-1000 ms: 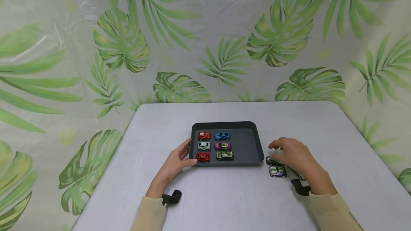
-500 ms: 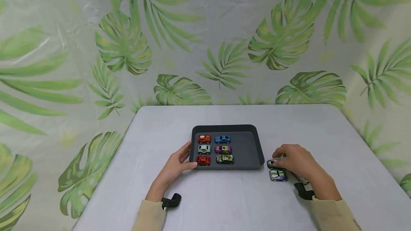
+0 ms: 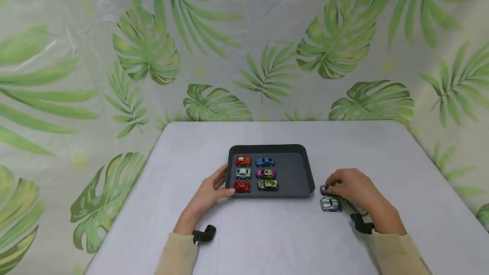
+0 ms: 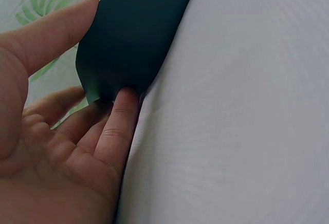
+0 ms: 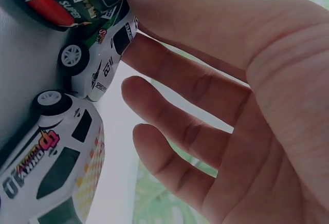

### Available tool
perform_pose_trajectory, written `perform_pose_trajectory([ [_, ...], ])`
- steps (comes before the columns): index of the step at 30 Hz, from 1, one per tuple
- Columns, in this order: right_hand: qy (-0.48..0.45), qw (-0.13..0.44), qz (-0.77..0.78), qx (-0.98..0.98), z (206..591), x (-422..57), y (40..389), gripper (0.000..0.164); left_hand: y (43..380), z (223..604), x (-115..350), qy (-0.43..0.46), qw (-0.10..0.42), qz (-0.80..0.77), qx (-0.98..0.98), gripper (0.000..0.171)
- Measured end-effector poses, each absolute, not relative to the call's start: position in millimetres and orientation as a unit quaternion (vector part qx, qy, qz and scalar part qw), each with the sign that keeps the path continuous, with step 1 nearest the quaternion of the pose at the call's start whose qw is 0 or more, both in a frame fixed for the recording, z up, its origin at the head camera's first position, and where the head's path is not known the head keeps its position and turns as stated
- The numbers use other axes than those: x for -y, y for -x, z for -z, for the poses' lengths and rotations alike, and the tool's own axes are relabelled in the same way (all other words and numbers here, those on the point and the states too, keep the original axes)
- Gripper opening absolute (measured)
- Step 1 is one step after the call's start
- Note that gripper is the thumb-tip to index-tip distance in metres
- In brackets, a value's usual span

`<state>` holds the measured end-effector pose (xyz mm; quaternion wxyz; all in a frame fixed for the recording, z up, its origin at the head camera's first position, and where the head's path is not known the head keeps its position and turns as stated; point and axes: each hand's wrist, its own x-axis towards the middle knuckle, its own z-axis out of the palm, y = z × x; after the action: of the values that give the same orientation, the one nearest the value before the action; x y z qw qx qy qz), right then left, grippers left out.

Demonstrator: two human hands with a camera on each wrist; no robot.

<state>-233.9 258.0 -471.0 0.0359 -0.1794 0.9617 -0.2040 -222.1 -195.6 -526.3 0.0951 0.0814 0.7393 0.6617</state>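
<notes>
My left hand (image 3: 208, 190) grips the front left corner of a dark grey tray (image 3: 294, 181), its thumb at the front rim and fingers along the left wall. In the left wrist view, the fingers (image 4: 115, 126) curl against the tray's underside edge. To the right of the tray, my right hand (image 3: 355, 188) pinches a small toy car (image 3: 324, 190) between thumb and forefinger. The right wrist view shows this as a white toy car with green and dark markings (image 5: 105, 64); the other fingers stand apart from it. Part of the car is hidden by the thumb.
Several toy cars (image 3: 265, 174) stand in two columns in the tray's left part. A white, blue and green car (image 3: 330, 205) lies in front of the pinched one. Another white car (image 3: 361, 210) sits partly under the right hand. A white cloth covers the table (image 3: 267, 241).
My right hand has come down onto the toy car, its thumb and forefinger closing on it, and the car has shifted slightly right. The left hand and tray have stayed put.
</notes>
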Motion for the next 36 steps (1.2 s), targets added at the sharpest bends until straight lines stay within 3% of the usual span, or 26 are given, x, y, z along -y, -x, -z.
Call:
perform_pose_trajectory([
  [26,0.179,0.048,0.191,-0.964,469.1,-260.2,231.2,0.02,220.5,527.7,195.4,-0.08,0.097,-0.665,-0.736,0.091],
  [36,0.174,0.028,0.184,-0.967,471.6,-262.6,233.2,0.02,223.1,525.6,195.3,-0.081,0.096,-0.659,-0.741,0.09],
])
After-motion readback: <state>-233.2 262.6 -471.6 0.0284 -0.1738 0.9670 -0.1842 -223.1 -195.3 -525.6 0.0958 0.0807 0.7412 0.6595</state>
